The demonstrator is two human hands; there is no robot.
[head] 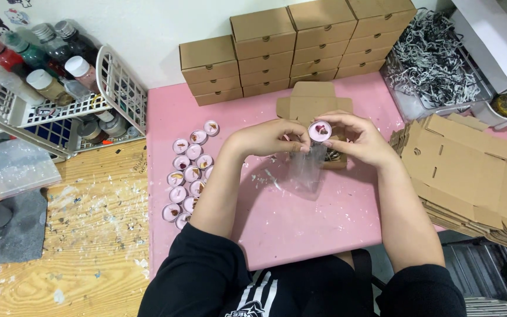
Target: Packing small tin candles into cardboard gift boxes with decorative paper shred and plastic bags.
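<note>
- Tealight candle (pixel 320 131), pale pink with dried petals on top, is sitting pinched in the right hand (pixel 356 140) above the pink desk (pixel 300 223).
- Clear plastic bag (pixel 307 170) is hanging from the left hand (pixel 268 138), gripped, its edges hard to make out.

Bright, even light falls from overhead, with only soft, faint shadows beneath the forearms on the pink desk (pixel 277 229). No strong glare shows. The middle is sharp; the wide lens bends the left and right edges, and the near corners look slightly soft.
</note>
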